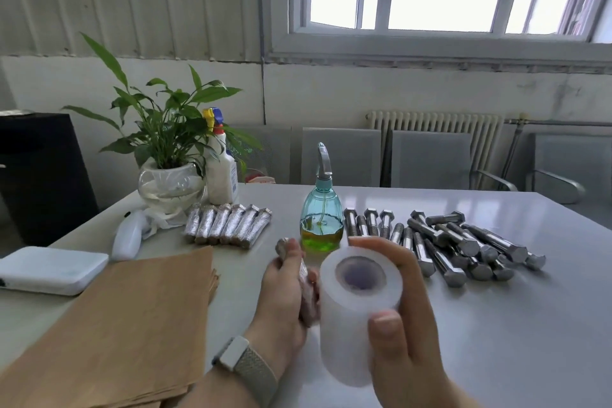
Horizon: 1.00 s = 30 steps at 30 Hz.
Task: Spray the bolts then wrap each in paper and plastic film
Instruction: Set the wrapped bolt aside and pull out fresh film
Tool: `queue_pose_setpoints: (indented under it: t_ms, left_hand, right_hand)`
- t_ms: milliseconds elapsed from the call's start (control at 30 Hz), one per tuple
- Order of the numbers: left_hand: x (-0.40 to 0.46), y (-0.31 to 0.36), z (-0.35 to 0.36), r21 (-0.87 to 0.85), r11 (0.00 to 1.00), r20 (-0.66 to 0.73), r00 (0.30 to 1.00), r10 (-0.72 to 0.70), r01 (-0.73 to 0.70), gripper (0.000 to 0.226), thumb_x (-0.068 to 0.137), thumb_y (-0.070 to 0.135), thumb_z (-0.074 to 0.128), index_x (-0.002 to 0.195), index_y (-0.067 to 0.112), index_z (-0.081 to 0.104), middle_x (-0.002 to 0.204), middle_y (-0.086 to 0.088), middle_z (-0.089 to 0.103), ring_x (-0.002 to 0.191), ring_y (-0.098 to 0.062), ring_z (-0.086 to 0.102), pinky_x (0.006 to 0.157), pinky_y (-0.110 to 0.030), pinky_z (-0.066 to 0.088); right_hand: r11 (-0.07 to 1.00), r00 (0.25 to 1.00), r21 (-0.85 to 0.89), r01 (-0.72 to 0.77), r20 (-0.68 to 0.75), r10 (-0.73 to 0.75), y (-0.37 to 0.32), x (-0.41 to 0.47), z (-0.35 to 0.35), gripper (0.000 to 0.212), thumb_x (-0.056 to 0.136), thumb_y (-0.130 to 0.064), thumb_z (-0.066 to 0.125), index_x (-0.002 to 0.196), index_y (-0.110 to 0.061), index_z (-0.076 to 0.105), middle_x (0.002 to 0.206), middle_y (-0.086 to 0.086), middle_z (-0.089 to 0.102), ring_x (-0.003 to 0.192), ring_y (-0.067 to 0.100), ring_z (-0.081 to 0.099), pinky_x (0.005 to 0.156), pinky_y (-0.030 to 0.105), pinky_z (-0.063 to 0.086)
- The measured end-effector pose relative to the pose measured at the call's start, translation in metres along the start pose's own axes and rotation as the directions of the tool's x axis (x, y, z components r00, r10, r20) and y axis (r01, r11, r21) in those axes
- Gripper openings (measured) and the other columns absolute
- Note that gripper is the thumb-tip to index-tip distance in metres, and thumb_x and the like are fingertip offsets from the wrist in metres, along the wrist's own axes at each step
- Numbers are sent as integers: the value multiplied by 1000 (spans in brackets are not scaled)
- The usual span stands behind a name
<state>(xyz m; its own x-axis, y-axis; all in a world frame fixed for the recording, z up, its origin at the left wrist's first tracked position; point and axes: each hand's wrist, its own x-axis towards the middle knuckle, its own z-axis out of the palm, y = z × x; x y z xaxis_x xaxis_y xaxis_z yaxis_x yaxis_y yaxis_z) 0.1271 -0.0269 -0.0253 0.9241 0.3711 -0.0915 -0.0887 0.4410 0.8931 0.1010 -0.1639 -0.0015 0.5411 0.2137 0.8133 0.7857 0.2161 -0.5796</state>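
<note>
Gripping the white roll of plastic film [359, 315], the right hand [402, 334] curls around it, thumb in front. Just left, the left hand [284, 295] clasps a half-hidden wrapped bolt [306, 288] against the roll, probably for winding film. Beyond the roll, bare steel bolts [463, 247] wait; its loose end isn't discernible.

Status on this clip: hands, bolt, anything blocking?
Left hand grips part-wrapped bolt. Right hand grips film roll, held against bolt. Six wrapped bolts done; bare bolts waiting right. Nothing in the way.
</note>
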Motion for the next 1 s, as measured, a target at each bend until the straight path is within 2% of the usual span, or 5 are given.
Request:
queue_pose_setpoints:
  t_ms: [267,467,600,867,1000]
  left_hand:
    - [44,40,-14,506,861,-162,986,29,58,29,100,44,45,98,15,48,59,-2,46,35,-13,40,39,-16,35]
    - [124,52,-11,996,-90,23,952,304,5,29,98,13,39,124,3,43,121,-21,60,113,-36,58,86,-38,47]
    - [154,35,-15,901,-434,175,924,340,-11,31,93,24,46,124,22,44,115,-10,63,107,-30,61,69,-31,37]
    - [172,18,-28,844,-526,159,885,438,109,38,97,42,40,129,23,44,128,-13,43,116,-30,48,85,-36,42]
    - [156,28,-24,868,-493,186,884,429,57,46,96,51,43,129,19,44,130,-13,43,119,-29,47,95,-37,39]
  right_hand:
    - [877,855,130,-463,-196,481,16,9,-18,44,73,-69,54,103,-38,62,97,4,68,84,44,66,64,65,55]
    - [896,890,-27,-443,-134,436,31,5,-18,43,67,-72,50,100,-47,59,91,-12,70,70,9,67,56,23,51]
    - [914,919,-107,-390,-99,381,36,4,-19,49,69,-75,53,105,-42,59,85,-17,72,62,-1,63,56,8,43]
    - [846,836,48,-531,-134,532,50,6,-24,45,76,-63,53,102,-28,63,82,-23,68,70,-9,61,60,5,44]
    - [742,732,177,-647,-129,669,52,9,-26,59,59,-81,53,94,-34,64,90,10,68,85,34,66,77,52,57]
